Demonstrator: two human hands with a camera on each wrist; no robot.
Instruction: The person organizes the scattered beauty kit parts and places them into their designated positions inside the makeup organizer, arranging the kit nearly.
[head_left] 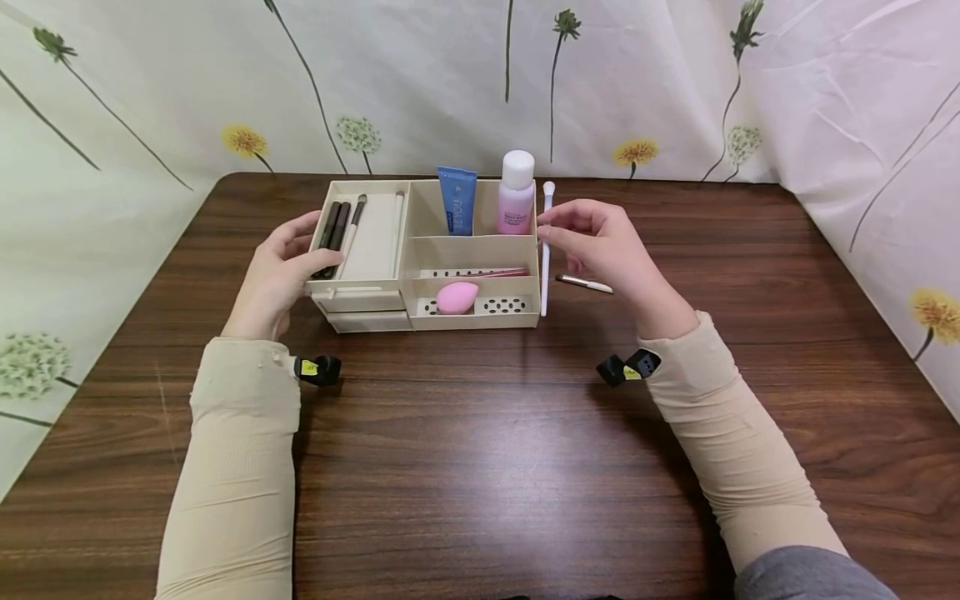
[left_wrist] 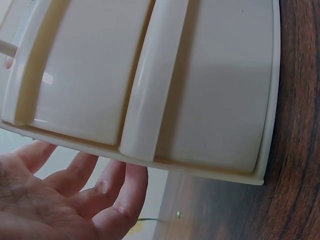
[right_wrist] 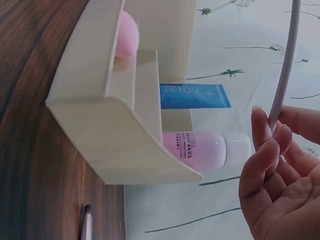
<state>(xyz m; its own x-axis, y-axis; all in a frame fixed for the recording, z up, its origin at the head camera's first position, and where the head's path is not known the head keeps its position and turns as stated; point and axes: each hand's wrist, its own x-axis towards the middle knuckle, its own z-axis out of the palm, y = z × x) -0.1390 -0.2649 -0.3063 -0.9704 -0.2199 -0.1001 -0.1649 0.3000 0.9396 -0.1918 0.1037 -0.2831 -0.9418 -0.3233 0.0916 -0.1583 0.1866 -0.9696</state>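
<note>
My right hand pinches a white makeup brush between thumb and fingers, upright beside the organizer's right side, bristles at the top. At the left side of the cream desktop organizer, my left hand grips the wall, thumb over the rim by the black pens and fingers against the outside. A dark-tipped brush and a pale stick lie in the top left tray. The compartments hold a blue tube, a pink bottle with white cap and a pink makeup sponge.
A short dark-tipped brush lies on the brown wood table, right of the organizer. Reddish slim sticks lie in the middle compartment. Two drawers face front. A flowered cloth hangs behind the table.
</note>
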